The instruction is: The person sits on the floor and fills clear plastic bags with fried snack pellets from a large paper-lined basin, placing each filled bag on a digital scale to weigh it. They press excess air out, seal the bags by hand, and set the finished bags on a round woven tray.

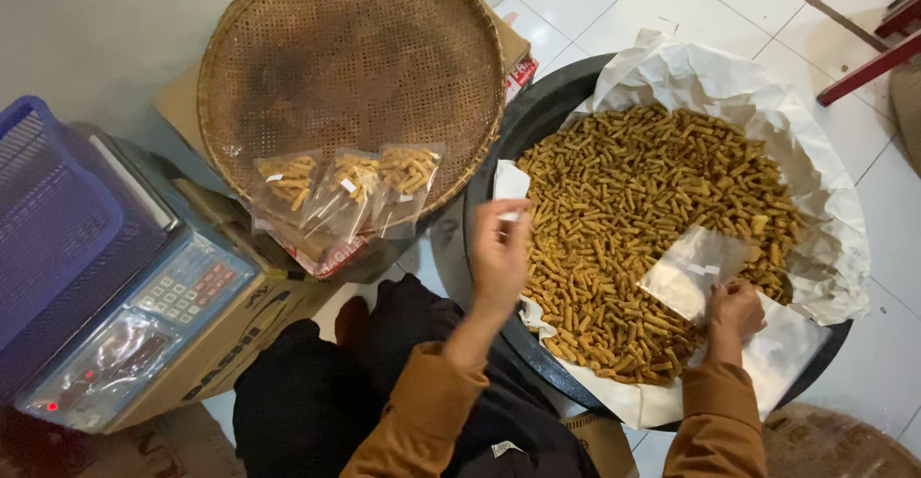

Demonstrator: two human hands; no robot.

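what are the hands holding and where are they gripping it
The right hand pinches a clear empty plastic pouch at its lower corner. The left hand holds a small white paper slip by its bottom edge.

Clear empty plastic pouch (693, 272), seemingly open, tilted above golden stick snacks (633, 209) in paper-lined basin

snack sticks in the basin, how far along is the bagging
Done: three filled clear bags lie on the woven tray. In hand: the right hand holds an empty clear bag over the basin; the left hand pinches something small. Left: most of the snack sticks are loose on the paper.
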